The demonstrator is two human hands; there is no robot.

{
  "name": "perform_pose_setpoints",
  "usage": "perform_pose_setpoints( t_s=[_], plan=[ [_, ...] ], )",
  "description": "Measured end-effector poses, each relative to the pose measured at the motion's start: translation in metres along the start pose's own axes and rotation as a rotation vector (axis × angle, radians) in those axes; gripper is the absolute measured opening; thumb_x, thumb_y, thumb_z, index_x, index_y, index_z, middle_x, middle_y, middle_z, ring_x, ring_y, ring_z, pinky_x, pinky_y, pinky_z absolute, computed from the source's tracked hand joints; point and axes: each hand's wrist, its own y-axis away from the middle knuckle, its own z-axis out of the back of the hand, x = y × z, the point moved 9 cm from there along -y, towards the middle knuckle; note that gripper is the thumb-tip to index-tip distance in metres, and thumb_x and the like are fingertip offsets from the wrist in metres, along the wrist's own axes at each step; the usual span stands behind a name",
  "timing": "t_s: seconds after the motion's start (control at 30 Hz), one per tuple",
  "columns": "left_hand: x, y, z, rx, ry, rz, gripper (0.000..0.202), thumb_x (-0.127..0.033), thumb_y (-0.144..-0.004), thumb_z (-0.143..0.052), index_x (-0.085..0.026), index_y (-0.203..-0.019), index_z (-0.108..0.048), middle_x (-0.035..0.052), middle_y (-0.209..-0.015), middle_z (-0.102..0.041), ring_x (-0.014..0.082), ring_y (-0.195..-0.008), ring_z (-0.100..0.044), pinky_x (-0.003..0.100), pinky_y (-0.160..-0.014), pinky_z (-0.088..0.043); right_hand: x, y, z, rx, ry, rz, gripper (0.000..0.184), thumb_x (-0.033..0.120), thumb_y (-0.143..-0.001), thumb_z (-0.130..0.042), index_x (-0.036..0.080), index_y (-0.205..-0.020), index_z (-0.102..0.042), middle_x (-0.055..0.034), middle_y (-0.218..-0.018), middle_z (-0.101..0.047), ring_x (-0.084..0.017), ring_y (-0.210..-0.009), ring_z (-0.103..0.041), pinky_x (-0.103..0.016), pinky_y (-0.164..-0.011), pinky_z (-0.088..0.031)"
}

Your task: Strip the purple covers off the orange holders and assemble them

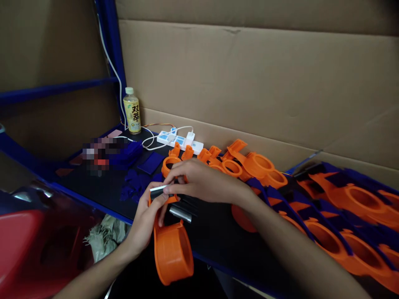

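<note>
My left hand (145, 220) is closed around the narrow end of an orange plastic tape dispenser (173, 253). The dispenser's wide ring hangs below that hand, over the table's front edge. A toothed metal blade (158, 188) lies across the held end. My right hand (190, 178) reaches over from the right, its thumb and fingers pinched on the blade's right end. Just below the right hand, on the black tabletop, lie several dark strips with a silvery toothed blade (181, 214) among them.
Several orange dispensers (232, 166) stand behind my right hand. More orange dispensers (327, 236) with blue dividers fill the right side. A white power strip (181, 141), a drink bottle (132, 112) and blue pieces (151, 162) are at the back left. A red stool (18, 245) is lower left.
</note>
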Motion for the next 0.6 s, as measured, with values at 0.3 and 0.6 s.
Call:
perform_pose_setpoints(
  t_s=[0.3,0.6],
  plan=[
    [-0.012,-0.004,0.017,-0.106,0.005,-0.004,0.023,-0.037,-0.086,-0.063,-0.019,-0.101,-0.06,-0.0052,-0.057,-0.056,0.0051,-0.037,-0.028,0.017,-0.037,-0.023,-0.023,0.058,0.009,-0.235,0.089,-0.217,0.012,0.025,-0.092,-0.062,0.022,-0.093,-0.074,-0.0005,-0.089,-0.07,-0.011,-0.078,-0.062,-0.023,-0.072,-0.043],
    [-0.019,-0.004,0.013,-0.059,0.036,0.008,0.02,-0.035,-0.091,-0.057,-0.018,-0.098,-0.06,-0.0066,-0.047,-0.048,0.0071,-0.038,-0.025,0.018,-0.038,-0.022,-0.046,0.091,-0.089,-0.327,0.309,-0.327,0.017,0.02,-0.094,-0.054,0.023,-0.095,-0.071,-0.0038,-0.095,-0.068,-0.015,-0.08,-0.066,-0.026,-0.065,-0.049]
  ],
)
